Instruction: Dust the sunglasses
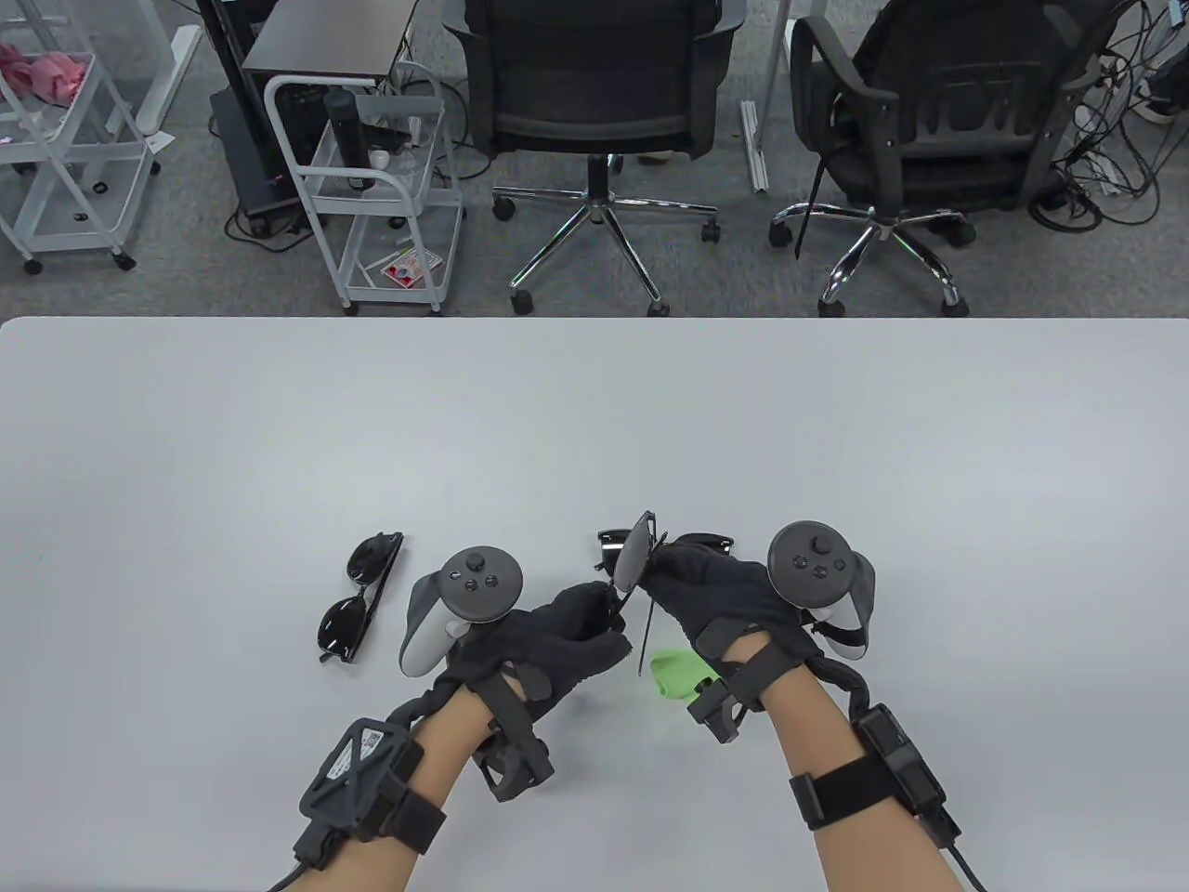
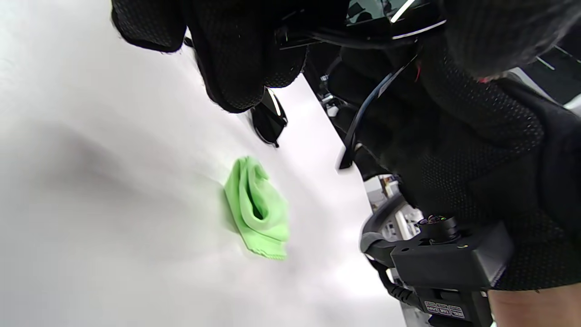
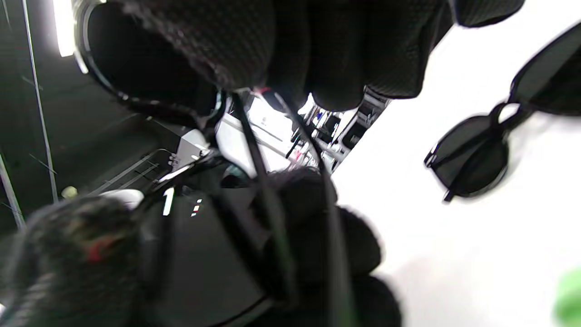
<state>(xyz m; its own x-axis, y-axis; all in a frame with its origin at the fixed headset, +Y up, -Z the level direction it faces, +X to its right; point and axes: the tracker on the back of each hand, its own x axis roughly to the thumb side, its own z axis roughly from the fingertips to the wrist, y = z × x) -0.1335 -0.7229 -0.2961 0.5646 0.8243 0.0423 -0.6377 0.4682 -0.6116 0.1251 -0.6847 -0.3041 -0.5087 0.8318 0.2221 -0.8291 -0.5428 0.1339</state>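
Observation:
Both hands hold one black pair of sunglasses [image 1: 635,557] just above the table, near the front middle. My left hand [image 1: 599,604] grips its lower end and my right hand [image 1: 664,567] pinches the frame from the right. One temple hangs down open. The held pair also shows in the left wrist view [image 2: 386,22] and the right wrist view [image 3: 136,68]. A crumpled green cloth [image 1: 676,674] lies on the table under my right wrist, touched by neither hand. It is plain in the left wrist view [image 2: 258,209].
A second black pair of sunglasses [image 1: 362,595] lies folded on the table left of my left hand, seen also in the right wrist view [image 3: 472,154]. Another dark frame [image 1: 706,539] lies just behind the hands, partly hidden. Office chairs and carts stand beyond the table's far edge.

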